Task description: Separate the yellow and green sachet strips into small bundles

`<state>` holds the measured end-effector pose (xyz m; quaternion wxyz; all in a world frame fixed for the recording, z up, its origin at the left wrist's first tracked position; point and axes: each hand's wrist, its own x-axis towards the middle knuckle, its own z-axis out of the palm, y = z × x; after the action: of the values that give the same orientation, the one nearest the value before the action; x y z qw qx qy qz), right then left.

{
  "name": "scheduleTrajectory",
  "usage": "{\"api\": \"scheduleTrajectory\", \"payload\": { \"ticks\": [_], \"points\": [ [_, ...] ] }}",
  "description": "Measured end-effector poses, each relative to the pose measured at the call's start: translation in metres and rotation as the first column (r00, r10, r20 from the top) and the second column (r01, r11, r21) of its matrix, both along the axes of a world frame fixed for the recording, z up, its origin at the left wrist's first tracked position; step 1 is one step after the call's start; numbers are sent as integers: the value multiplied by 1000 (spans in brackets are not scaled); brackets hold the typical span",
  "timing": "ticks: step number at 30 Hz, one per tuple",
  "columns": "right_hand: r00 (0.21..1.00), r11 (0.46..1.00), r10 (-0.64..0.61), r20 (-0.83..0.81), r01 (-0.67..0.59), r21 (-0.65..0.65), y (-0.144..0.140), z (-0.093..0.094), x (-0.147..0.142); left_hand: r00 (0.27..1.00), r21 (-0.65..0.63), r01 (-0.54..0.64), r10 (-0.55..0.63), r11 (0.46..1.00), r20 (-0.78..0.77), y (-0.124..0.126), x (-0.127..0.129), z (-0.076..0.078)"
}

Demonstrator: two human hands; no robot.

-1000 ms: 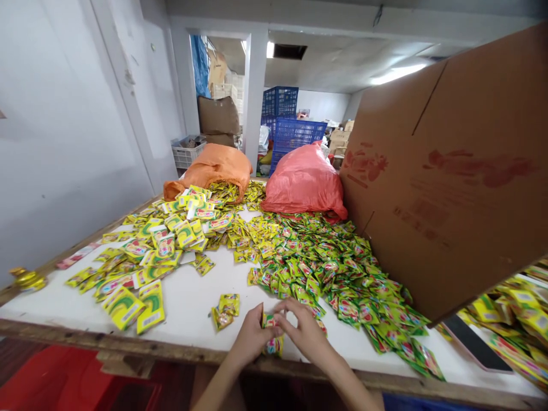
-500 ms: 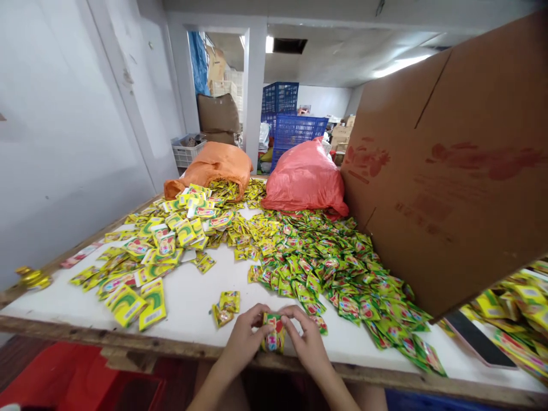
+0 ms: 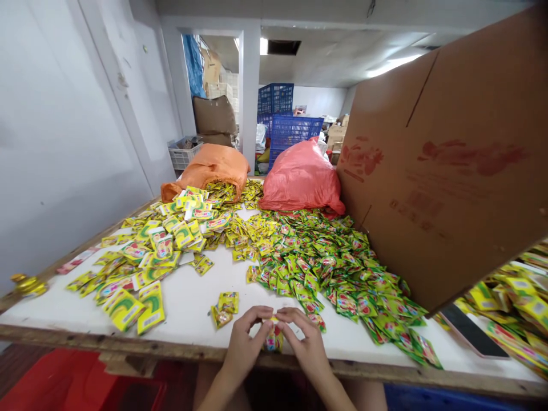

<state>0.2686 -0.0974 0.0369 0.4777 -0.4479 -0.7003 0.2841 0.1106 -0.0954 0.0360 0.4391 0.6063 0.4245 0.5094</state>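
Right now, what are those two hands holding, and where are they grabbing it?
A small stack of green and yellow foil sachets, pinched at its top edge between the left hand and right hand, one on each side, at the white table's front edge.

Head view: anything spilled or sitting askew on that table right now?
Yes. The cardboard box leans tilted over the green sachets at the right. Yellow sachets spill from the open orange sack. Both hands hold a small stack of sachets.
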Motion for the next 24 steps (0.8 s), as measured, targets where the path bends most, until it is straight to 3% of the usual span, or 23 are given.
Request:
{"api": "scheduleTrajectory", "payload": {
  "ticks": [10, 19, 24],
  "points": [
    [994, 997, -60, 93, 64, -36, 7, 4, -1, 994, -35, -86, 84, 996, -74, 7, 5, 8],
    [998, 996, -43, -50, 39, -76, 5, -1, -6, 999, -179, 36, -28, 983, 46, 20, 0, 9],
    [984, 991, -77, -159, 59, -119, 2, -17, -9, 992, -56, -3, -4, 998, -129, 18, -3, 19]
  ]
}}
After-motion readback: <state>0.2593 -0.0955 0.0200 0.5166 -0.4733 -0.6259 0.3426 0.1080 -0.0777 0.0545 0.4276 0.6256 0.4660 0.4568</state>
